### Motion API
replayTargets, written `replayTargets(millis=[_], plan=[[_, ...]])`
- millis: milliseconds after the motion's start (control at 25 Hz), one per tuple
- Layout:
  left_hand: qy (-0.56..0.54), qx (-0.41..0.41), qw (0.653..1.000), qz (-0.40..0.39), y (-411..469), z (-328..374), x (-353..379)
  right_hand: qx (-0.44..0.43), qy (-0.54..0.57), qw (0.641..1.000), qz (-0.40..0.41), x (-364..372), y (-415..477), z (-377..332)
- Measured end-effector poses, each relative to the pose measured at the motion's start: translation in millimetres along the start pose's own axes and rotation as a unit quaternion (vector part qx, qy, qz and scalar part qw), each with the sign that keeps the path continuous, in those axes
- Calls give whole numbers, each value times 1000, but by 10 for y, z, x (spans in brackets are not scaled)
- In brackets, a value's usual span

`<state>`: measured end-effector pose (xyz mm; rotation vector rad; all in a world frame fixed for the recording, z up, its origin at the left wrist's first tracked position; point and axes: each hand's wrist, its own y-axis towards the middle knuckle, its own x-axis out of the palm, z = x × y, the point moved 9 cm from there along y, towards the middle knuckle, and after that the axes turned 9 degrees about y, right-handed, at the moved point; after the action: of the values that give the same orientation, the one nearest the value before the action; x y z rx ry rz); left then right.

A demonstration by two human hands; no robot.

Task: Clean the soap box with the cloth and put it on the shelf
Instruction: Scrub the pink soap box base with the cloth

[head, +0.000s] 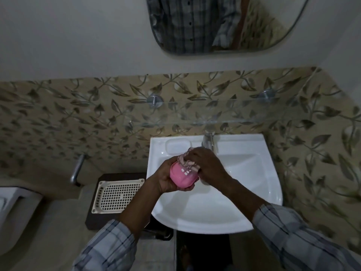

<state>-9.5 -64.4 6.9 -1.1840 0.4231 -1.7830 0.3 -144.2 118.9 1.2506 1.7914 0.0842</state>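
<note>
Over the sink (244, 192), my left hand (166, 178) clamps the pink soap box (180, 176); my right hand (207, 163), closed on the cloth (188, 161), wipes it; next, probably lifting it to the glass shelf (214, 114).

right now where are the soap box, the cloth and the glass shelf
soap box (180, 176): head view, on its pink rounded side, held in the left hand.
cloth (187, 162): head view, on the patterned bunch pressed against the box under the right hand.
glass shelf (224, 114): head view, on the clear pane above the sink.
</note>
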Motion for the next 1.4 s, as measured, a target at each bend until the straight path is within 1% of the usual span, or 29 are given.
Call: replayTargets(millis=[40,80,120,160,200,280,360,400,440,480,560,600,640,680,720,760,800,840,880,960,1000,1040,1080,1120,1160,1200,1280,1320,1400], plan=[[-13,5,1000,0,-2,10,23,25,6,999,23,-15,19,22],[-27,9,1000,1,12,23,41,15,21,998,53,-47,23,-29],[-35,6,999,3,33,29,58,-20,30,998,60,-43,9,-65],[-38,-2,999,-2,40,16,93,-42,11,999,31,-45,-2,-68],[-37,-8,999,-4,44,16,140,-41,-16,999,5,-84,13,1],[-38,-12,999,-4,50,16,173,-25,-50,998,0,-217,-7,67],[-35,0,999,-8,66,35,238,-57,-73,995,-30,-233,-78,34],[-35,9,999,-10,61,43,289,-38,-91,994,-36,-280,-92,57],[-34,27,999,-6,54,58,314,24,-107,993,-33,-324,-91,130],[-34,51,998,0,58,82,331,113,-116,986,-25,-385,-115,256],[-17,97,995,20,80,77,352,273,-121,954,-32,-456,-251,544],[-2,114,993,44,94,42,343,330,-104,937,-40,-447,-331,647],[9,125,990,69,105,3,326,375,-74,923,-40,-413,-410,689],[18,135,987,86,112,-21,328,407,-47,912,-18,-403,-459,678],[25,146,985,90,109,-21,356,418,-32,907,23,-435,-464,633],[26,156,984,86,97,5,411,389,-35,918,65,-508,-411,551],[19,168,983,77,88,28,462,337,-50,938,68,-524,-335,476],[15,174,982,71,81,42,491,290,-59,954,48,-497,-270,435],[16,178,981,73,82,46,493,291,-59,955,24,-492,-264,467],[6,188,976,109,88,37,430,345,-44,937,14,-548,-320,564],[-9,193,974,121,86,35,420,318,-31,948,12,-551,-320,523],[-28,190,974,124,87,38,443,238,-12,971,-1,-543,-286,384],[-38,177,977,117,101,31,478,138,9,990,-30,-515,-306,220],[-44,159,981,106,118,18,508,48,20,997,-59,-495,-369,92],[-44,148,983,102,121,21,523,-1,20,997,-71,-519,-421,63],[-48,149,983,99,111,52,533,3,14,998,-66,-573,-420,121],[-49,141,985,84,130,98,561,44,29,998,-33,-682,-414,250],[-41,134,987,84,144,111,565,26,39,998,-40,-646,-429,211],[-22,121,989,84,142,97,570,-33,16,997,-66,-574,-513,107]])
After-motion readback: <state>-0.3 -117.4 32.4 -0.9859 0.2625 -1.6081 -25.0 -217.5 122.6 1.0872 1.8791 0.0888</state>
